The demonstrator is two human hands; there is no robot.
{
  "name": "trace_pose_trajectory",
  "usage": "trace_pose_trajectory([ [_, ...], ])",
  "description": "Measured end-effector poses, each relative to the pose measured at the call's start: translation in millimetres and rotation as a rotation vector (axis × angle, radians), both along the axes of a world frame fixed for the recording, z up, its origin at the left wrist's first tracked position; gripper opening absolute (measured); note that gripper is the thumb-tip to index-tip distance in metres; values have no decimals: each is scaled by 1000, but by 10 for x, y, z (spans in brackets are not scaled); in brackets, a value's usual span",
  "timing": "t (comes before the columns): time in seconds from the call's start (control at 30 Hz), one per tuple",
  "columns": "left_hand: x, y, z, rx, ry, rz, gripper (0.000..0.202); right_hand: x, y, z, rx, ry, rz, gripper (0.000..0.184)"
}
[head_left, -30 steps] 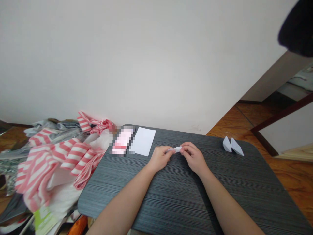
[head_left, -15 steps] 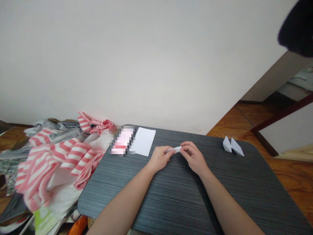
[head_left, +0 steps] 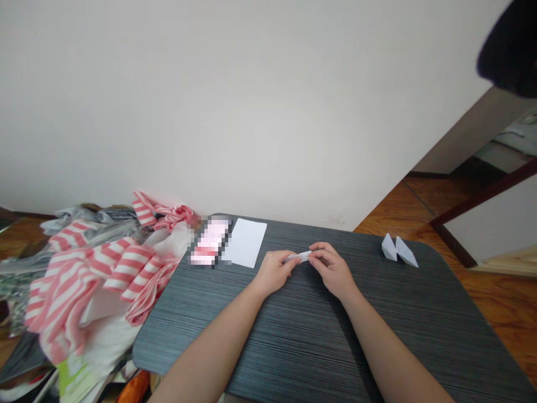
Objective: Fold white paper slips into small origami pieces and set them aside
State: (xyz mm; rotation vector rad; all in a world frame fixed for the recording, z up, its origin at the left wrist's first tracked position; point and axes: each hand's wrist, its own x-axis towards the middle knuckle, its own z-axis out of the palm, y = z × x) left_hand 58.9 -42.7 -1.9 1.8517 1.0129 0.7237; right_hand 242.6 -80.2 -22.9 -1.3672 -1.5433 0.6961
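Head view: folded white paper strip (head_left: pixel 298 257) between left hand (head_left: pixel 274 273) and right hand (head_left: pixel 333 271).

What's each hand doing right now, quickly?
Left hand: closed, holding the folded paper strip.
Right hand: closed, holding the same strip.

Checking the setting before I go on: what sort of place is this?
Looks like a room in a home: a dark table against a plain wall, a wooden floor, and a heap of pink-striped cloth alongside.
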Motion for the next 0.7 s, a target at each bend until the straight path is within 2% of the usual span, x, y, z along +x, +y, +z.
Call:
trace_pose_trajectory([
  [0.2,-3,9,-10,40,2,-6,36,6,15,54,18,-69,8,18],
  [0.4,-7,10,-3,-5,-4,2,38,10,14,17,16,-18,-24,16],
  [0.6,-9,12,-12,-34,-9,0,36,14,12,53,19,-35,-31,16],
  [0.7,-9,22,-33,-58,-27,20,37,11,6,19,10,36,-56,18],
])
